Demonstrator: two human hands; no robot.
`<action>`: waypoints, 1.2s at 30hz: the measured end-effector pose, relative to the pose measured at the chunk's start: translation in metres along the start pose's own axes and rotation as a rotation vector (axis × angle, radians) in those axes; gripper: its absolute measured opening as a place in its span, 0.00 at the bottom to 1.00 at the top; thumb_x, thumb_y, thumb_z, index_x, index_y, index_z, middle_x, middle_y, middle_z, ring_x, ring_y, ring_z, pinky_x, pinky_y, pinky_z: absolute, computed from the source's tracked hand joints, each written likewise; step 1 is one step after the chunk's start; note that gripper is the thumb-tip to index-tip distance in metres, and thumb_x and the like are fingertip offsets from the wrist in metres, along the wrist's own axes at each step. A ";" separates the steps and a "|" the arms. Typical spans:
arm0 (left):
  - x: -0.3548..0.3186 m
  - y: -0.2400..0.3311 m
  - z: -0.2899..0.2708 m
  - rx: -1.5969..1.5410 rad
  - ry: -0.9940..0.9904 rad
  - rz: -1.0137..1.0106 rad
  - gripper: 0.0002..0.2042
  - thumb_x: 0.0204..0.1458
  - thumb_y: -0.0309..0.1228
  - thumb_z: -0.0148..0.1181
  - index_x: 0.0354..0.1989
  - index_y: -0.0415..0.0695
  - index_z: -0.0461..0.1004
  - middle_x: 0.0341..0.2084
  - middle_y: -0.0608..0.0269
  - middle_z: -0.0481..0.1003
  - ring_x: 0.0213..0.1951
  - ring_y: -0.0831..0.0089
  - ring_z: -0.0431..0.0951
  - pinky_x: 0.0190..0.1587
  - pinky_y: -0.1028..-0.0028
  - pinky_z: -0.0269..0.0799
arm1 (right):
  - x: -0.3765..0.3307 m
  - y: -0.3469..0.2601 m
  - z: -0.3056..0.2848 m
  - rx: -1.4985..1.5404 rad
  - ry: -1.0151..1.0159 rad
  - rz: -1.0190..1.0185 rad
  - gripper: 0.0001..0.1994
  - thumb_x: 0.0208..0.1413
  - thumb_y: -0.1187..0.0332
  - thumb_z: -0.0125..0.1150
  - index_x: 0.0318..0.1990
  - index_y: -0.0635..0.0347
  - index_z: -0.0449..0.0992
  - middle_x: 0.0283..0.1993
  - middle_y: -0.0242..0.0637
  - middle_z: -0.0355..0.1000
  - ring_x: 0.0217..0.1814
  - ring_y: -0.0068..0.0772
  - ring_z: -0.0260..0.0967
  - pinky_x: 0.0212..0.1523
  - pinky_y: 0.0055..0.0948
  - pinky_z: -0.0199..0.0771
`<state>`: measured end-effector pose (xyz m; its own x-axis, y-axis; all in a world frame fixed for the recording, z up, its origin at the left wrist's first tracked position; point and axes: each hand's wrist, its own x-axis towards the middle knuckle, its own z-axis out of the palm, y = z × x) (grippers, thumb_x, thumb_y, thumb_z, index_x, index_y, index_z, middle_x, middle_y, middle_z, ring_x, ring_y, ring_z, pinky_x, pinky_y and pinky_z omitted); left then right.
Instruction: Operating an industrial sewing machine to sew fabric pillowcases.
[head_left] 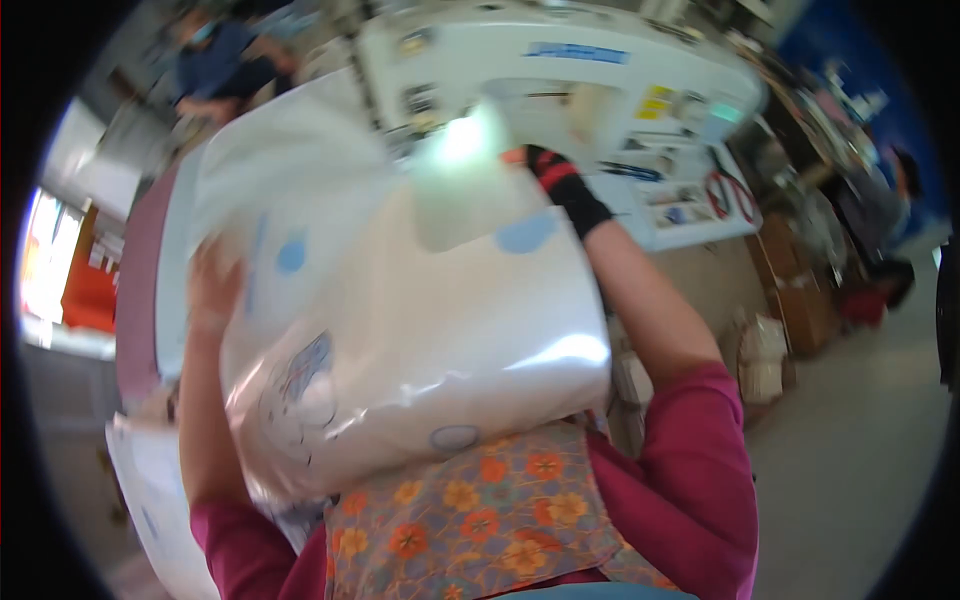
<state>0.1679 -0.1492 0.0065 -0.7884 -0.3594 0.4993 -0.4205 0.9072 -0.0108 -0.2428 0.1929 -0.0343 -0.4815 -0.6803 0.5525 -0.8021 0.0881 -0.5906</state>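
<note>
A big glossy whitish plastic-like sheet [420,330] with pale blue shapes and a line-drawn figure spreads over the sewing machine bed and hangs down onto my lap. My left hand [215,285] rests at the sheet's left side, blurred, with the thumb apart from the fingers. At the right of the needle area, my right hand [562,182] wears a black glove with red bands. Its fingertips reach toward the sheet's far edge under the machine head; how they are bent is hidden. A bright lamp [462,138] glares there, washing out the needle.
The white sewing machine [640,60] spans the back. Right on its table lie red-handled scissors [730,195], a dark slim tool [632,172] and a tray of small parts [680,205]. Cardboard boxes [800,290] stand on the floor at right. Other people sit far left and right.
</note>
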 end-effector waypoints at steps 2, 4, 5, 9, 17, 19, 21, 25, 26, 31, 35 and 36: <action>0.014 0.033 0.016 0.398 -0.330 0.242 0.20 0.56 0.43 0.49 0.53 0.45 0.69 0.56 0.48 0.65 0.60 0.53 0.60 0.63 0.61 0.54 | 0.008 -0.022 0.007 -0.049 0.005 -0.085 0.19 0.52 0.53 0.54 0.38 0.61 0.75 0.37 0.46 0.75 0.41 0.46 0.72 0.43 0.41 0.69; 0.033 0.106 0.015 0.187 -0.432 0.058 0.26 0.57 0.50 0.43 0.60 0.49 0.62 0.62 0.51 0.56 0.65 0.55 0.53 0.66 0.58 0.45 | -0.003 0.028 -0.008 -0.126 -0.195 0.058 0.15 0.51 0.58 0.56 0.35 0.63 0.75 0.35 0.44 0.75 0.36 0.41 0.72 0.40 0.37 0.70; 0.037 0.136 0.006 0.062 -0.404 -0.091 0.28 0.57 0.51 0.43 0.63 0.50 0.58 0.64 0.52 0.53 0.66 0.55 0.51 0.66 0.56 0.43 | -0.003 0.050 -0.027 0.317 -0.282 0.349 0.12 0.50 0.62 0.56 0.36 0.61 0.75 0.34 0.43 0.75 0.35 0.39 0.72 0.39 0.35 0.71; 0.017 0.124 0.000 0.041 -0.416 -0.175 0.30 0.57 0.52 0.42 0.66 0.52 0.53 0.66 0.54 0.50 0.68 0.57 0.47 0.66 0.54 0.41 | 0.016 -0.018 -0.049 -0.101 -0.100 0.092 0.10 0.53 0.73 0.53 0.42 0.58 0.76 0.37 0.37 0.76 0.36 0.31 0.72 0.41 0.27 0.71; 0.060 0.144 0.006 -0.096 -0.533 0.059 0.31 0.56 0.51 0.44 0.64 0.43 0.56 0.65 0.51 0.51 0.67 0.57 0.48 0.66 0.55 0.45 | 0.071 -0.182 -0.039 0.062 -0.718 -0.071 0.12 0.55 0.65 0.57 0.44 0.60 0.77 0.34 0.40 0.75 0.39 0.29 0.73 0.44 0.25 0.70; 0.080 0.176 0.018 -0.194 -0.488 0.230 0.31 0.55 0.51 0.46 0.62 0.42 0.58 0.64 0.51 0.52 0.67 0.58 0.49 0.65 0.54 0.46 | 0.073 -0.142 -0.003 -0.015 -0.785 -0.041 0.13 0.55 0.63 0.57 0.43 0.61 0.76 0.36 0.44 0.75 0.39 0.36 0.73 0.43 0.29 0.71; 0.077 0.216 0.025 -0.133 -0.452 0.215 0.31 0.55 0.52 0.45 0.62 0.43 0.58 0.65 0.51 0.52 0.67 0.59 0.49 0.65 0.53 0.45 | 0.065 -0.093 0.029 -0.339 -0.491 -0.349 0.13 0.54 0.62 0.57 0.42 0.60 0.75 0.38 0.45 0.74 0.41 0.43 0.72 0.43 0.34 0.71; 0.056 0.226 0.026 -0.075 -0.341 0.182 0.32 0.56 0.54 0.42 0.63 0.44 0.57 0.65 0.53 0.51 0.67 0.60 0.48 0.65 0.51 0.43 | 0.055 -0.092 0.058 -0.464 -0.327 -0.275 0.12 0.53 0.60 0.55 0.38 0.59 0.74 0.37 0.44 0.73 0.43 0.46 0.70 0.44 0.39 0.70; 0.056 0.225 0.026 -0.075 -0.341 0.178 0.32 0.56 0.54 0.42 0.63 0.44 0.57 0.65 0.53 0.51 0.67 0.60 0.48 0.65 0.51 0.43 | 0.058 -0.092 0.060 -0.464 -0.330 -0.278 0.12 0.53 0.60 0.55 0.38 0.59 0.74 0.37 0.44 0.73 0.43 0.46 0.70 0.44 0.39 0.70; 0.056 0.227 0.025 -0.105 -0.357 0.192 0.33 0.56 0.56 0.39 0.65 0.46 0.55 0.66 0.55 0.50 0.68 0.61 0.46 0.66 0.52 0.41 | 0.055 -0.065 0.042 -0.556 -0.245 -0.409 0.10 0.52 0.63 0.53 0.37 0.59 0.73 0.38 0.44 0.73 0.41 0.46 0.70 0.44 0.40 0.70; 0.057 0.229 0.021 -0.083 -0.373 0.192 0.34 0.55 0.57 0.41 0.65 0.46 0.54 0.66 0.55 0.51 0.68 0.60 0.47 0.66 0.53 0.42 | 0.049 -0.046 -0.033 -0.878 -0.482 -0.166 0.18 0.49 0.66 0.54 0.49 0.58 0.72 0.52 0.47 0.70 0.54 0.46 0.67 0.56 0.39 0.66; 0.056 0.228 0.020 -0.072 -0.388 0.190 0.35 0.55 0.58 0.39 0.65 0.46 0.54 0.66 0.55 0.50 0.68 0.61 0.46 0.66 0.52 0.41 | 0.055 -0.063 -0.050 -0.983 -0.642 -0.025 0.18 0.49 0.66 0.54 0.49 0.57 0.72 0.53 0.47 0.69 0.55 0.46 0.67 0.57 0.38 0.65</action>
<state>0.0189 0.0326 0.0147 -0.9648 -0.2275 0.1317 -0.2300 0.9732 -0.0041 -0.2361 0.1857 0.0628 -0.4208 -0.9071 -0.0059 -0.8717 0.4025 0.2795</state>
